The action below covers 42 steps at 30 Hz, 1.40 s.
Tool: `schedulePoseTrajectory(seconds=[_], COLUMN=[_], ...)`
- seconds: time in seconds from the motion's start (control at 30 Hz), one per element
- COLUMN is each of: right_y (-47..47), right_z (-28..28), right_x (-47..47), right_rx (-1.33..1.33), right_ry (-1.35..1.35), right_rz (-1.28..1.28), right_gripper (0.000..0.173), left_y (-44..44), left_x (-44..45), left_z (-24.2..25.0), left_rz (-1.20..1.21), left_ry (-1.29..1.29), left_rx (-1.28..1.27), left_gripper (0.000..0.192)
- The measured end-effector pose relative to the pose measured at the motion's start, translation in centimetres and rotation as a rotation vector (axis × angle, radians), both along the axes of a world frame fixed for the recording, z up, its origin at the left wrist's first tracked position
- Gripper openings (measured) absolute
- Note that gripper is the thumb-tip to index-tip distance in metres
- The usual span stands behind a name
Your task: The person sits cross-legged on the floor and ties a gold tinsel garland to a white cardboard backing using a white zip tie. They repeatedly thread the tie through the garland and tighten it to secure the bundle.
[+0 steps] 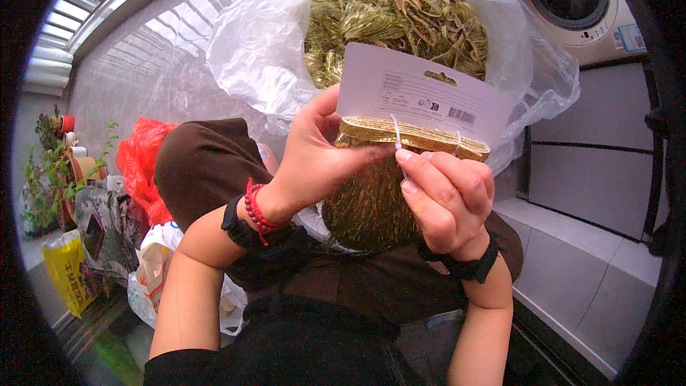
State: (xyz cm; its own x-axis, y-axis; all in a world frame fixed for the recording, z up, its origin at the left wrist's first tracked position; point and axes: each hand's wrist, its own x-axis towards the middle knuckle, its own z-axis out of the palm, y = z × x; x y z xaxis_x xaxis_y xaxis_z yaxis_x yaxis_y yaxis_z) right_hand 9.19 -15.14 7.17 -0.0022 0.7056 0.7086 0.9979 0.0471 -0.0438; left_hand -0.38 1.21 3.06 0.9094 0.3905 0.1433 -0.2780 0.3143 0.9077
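My left hand (pixel 316 155) grips a white backing card (pixel 418 91) with print and a hang slot, along with the folded gold ribbon (pixel 412 136) fixed along its lower edge. White plastic ties (pixel 397 131) loop around the ribbon in two places. The tail of the left tie is pinched between the thumb and fingers of my right hand (pixel 447 198). Below the card, a dense bundle of brown-green bristly plant fibres (pixel 370 209) rests at my lap, its upper end partly hidden by the ribbon and my left hand.
A large translucent plastic bag (pixel 257 53) holding dried greenish plant material (pixel 370 16) lies ahead. At left are a red plastic bag (pixel 142 161), white bags (pixel 161 257), a yellow packet (pixel 69 273) and potted plants (pixel 48 187). A front-loading washing machine (pixel 616 10) stands at upper right.
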Motion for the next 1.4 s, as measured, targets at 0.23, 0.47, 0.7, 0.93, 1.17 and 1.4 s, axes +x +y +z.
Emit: schedulePoseTrajectory(seconds=[0.23, 0.47, 0.7, 0.93, 1.17, 1.4], right_y=[-0.5, 0.0, -0.2, -0.2, -0.1, 0.4], right_z=[0.4, 0.4, 0.4, 1.1, 1.2, 0.2], right_x=[0.7, 1.8, 1.8, 1.8, 1.9, 1.4], right_rx=[-0.007, -0.001, -0.028, -0.093, -0.129, -0.054], right_ry=[0.063, 0.110, 0.255, 0.436, 0.460, 0.308], right_rz=[0.058, -0.087, -0.070, -0.097, -0.095, -0.159], right_gripper=[0.014, 0.023, 0.028, 0.025, 0.021, 0.022], left_y=[0.2, 0.3, 0.5, 0.3, -0.3, -0.5], left_x=[-0.1, -0.4, -0.5, -0.5, -0.6, -1.0], left_z=[0.1, 0.2, -0.1, -0.1, 0.7, 2.3], left_rz=[-0.010, -0.115, -0.231, -0.206, -0.171, -0.031], left_ry=[0.026, -0.001, -0.097, -0.109, -0.032, 0.106], left_rx=[0.017, 0.055, -0.043, 0.023, 0.031, 0.308], left_gripper=[0.058, 0.063, 0.061, 0.049, 0.045, 0.048])
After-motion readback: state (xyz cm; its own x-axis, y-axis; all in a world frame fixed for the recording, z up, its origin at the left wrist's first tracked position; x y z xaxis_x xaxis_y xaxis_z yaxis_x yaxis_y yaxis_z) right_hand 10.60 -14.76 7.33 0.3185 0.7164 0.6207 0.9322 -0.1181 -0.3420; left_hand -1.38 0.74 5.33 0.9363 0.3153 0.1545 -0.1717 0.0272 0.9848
